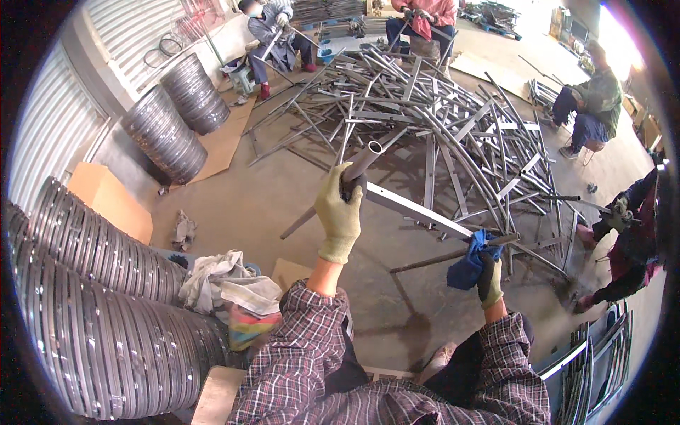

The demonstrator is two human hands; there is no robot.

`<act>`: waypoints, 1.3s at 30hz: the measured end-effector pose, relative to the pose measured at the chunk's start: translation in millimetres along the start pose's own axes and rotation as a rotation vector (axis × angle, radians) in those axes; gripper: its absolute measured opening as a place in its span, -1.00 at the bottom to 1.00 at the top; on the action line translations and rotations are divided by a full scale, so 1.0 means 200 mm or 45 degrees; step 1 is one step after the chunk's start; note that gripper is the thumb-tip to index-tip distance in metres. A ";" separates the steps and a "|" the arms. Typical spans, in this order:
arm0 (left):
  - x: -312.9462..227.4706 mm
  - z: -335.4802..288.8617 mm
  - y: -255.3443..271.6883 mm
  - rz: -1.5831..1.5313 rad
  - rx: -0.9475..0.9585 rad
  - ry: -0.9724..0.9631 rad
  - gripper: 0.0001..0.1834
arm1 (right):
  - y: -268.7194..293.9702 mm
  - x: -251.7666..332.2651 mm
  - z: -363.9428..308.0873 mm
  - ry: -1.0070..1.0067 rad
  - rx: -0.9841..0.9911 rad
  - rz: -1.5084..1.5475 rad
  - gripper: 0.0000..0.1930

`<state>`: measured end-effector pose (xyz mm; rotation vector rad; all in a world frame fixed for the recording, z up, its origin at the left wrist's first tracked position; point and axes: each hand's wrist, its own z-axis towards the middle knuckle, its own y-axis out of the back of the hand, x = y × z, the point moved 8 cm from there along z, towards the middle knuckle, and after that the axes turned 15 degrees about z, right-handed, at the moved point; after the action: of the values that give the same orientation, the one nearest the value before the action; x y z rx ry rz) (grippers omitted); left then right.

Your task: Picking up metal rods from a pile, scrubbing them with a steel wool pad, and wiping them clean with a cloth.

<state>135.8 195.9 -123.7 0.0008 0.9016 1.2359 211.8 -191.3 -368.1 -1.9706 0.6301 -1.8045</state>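
Observation:
A metal tube frame (418, 211) is held up in front of me, with a flat crossbar joining two round tubes. My left hand (338, 219), in a pale yellow glove with dark fingers, is closed around the tube at the crossbar's left end. That tube's hollow mouth points up and away. At the other end my right hand (490, 280), gloved alike, grips a blue cloth (466, 266) that is bunched against the joint of the crossbar and the second tube. The cloth hides part of that joint and some of the right fingers.
Beyond the frame lies a large heap of metal frames (432, 117). Stacks of dark curved metal strips (120, 347) stand at left, beside grey rags (230, 283) and a cardboard sheet (113, 202). Co-workers sit around the heap; one person (637, 234) is close at right, near stacked frames (598, 361).

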 end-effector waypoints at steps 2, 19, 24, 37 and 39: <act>0.02 0.00 0.01 0.018 -0.018 0.042 -0.52 | -0.04 0.01 -0.02 -0.015 -0.026 -0.007 -0.92; 0.10 -0.03 0.07 -0.194 -0.179 0.129 -0.61 | -0.13 0.25 -0.03 0.264 0.030 -0.088 -0.71; 0.21 -0.07 -0.16 -0.003 0.048 0.197 -0.68 | 0.01 0.21 0.01 0.200 -0.095 -0.076 -0.82; 0.20 -0.13 -0.09 -0.304 0.006 0.265 -0.79 | 0.01 0.25 -0.01 0.127 -0.121 -0.157 -0.75; 0.33 -0.10 -0.08 -0.413 0.030 0.395 -0.78 | -0.15 0.39 -0.06 0.314 -0.047 -0.221 -0.76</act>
<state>138.9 234.4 -183.9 -0.3142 1.1348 0.9351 207.0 -211.2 -287.5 -1.8923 0.5846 -2.1792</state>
